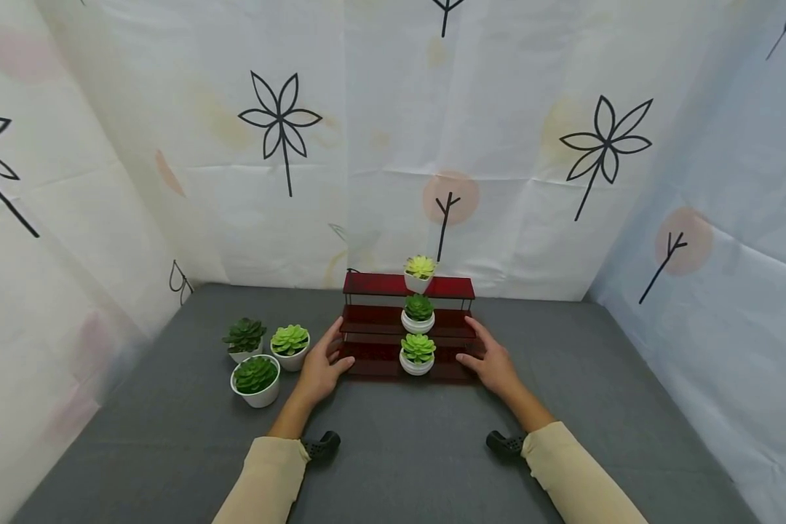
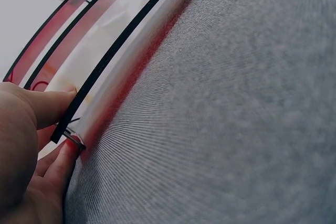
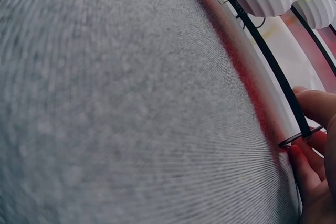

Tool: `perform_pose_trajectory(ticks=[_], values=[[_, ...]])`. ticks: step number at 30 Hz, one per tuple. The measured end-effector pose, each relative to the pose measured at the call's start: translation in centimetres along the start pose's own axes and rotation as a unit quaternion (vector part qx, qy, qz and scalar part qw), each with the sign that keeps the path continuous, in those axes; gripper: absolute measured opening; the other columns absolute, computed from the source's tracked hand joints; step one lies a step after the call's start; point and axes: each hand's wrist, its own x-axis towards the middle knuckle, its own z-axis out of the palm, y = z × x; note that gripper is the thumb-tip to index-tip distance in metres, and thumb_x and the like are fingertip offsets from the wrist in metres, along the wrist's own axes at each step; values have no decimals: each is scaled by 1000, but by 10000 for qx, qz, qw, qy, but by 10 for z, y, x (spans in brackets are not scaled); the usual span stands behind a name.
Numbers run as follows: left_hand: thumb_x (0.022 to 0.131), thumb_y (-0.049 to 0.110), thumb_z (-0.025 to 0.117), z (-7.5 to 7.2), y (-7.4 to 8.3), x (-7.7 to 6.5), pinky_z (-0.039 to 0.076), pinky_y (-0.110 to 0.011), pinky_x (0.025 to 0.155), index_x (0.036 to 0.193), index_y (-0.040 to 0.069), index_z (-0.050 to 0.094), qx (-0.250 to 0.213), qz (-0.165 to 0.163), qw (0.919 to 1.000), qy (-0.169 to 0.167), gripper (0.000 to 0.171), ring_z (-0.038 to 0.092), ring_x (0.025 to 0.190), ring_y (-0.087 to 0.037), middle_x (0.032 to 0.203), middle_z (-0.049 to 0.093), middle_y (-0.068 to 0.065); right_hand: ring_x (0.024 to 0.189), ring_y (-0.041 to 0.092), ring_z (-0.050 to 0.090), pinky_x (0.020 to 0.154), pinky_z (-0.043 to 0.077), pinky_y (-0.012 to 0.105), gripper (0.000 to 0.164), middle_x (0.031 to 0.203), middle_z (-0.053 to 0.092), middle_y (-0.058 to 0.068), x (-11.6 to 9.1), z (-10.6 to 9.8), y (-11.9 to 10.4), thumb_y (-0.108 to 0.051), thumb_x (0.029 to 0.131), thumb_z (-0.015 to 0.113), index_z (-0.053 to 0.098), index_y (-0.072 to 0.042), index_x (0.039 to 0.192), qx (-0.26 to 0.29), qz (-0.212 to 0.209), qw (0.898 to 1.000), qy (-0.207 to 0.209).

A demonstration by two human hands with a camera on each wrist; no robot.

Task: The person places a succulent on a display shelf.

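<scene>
Shelf (image 1: 373, 362) carries three plants (image 1: 418, 308), one per step. Left hand (image 1: 321, 370) and right hand (image 1: 495, 365) each grip one end.

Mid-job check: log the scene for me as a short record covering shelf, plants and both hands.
shelf: red shelf, three tiers, toward back of grey table
top tier: yellow-green plant
middle tier: dark green plant
bottom tier: bright green plant
off shelf: three potted plants, clustered left of it
left hand: grips shelf's left end
right hand: grips shelf's right end
pots: all white
</scene>
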Motion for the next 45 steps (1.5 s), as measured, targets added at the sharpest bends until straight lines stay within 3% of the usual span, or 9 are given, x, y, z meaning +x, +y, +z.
perform_pose_trajectory(ticks=[11,18,24,29,38,45], values=[[90,-2,66,3,2,-2,39,-51,104,156,20,25,163,55,9998,111,80,42,132,-36,146,41,-21,134,38,39,95,46,56,78,153,35,14,-1,0,0,-18,89,73,31,-21,154,17,-65,10000,50],[92,1,66,7,6,-8,40,-50,103,155,20,27,284,-87,9992,261,77,42,132,-33,146,42,-18,132,39,42,94,46,56,78,153,36,13,-3,0,1,-19,89,73,31,-22,154,49,-13,10000,51],[91,0,66,6,18,-13,44,-51,99,153,14,32,254,-197,9985,445,72,48,127,-37,142,45,-21,131,39,43,94,47,54,78,154,34,13,-3,0,2,-19,90,72,30,-23,154,136,-37,9999,11],[91,5,69,8,27,-16,48,-52,94,151,13,37,600,-172,9971,445,68,47,127,-38,144,43,-20,129,39,45,94,47,55,77,154,33,12,-3,0,1,-17,90,72,30,-24,154,145,-32,9999,13],[91,6,68,4,38,-31,48,-53,92,148,10,41,743,13,9958,534,63,46,126,-39,144,44,-17,132,40,41,94,47,56,77,154,32,13,-2,-1,-1,-16,90,71,29,-22,155,177,9,9998,-43],[93,8,67,-5,56,-43,47,-52,94,147,13,43,761,166,9957,495,60,47,126,-36,145,43,-12,131,40,42,95,46,55,77,154,33,13,-2,0,2,-14,90,72,30,-21,154,208,-28,9998,-18]])
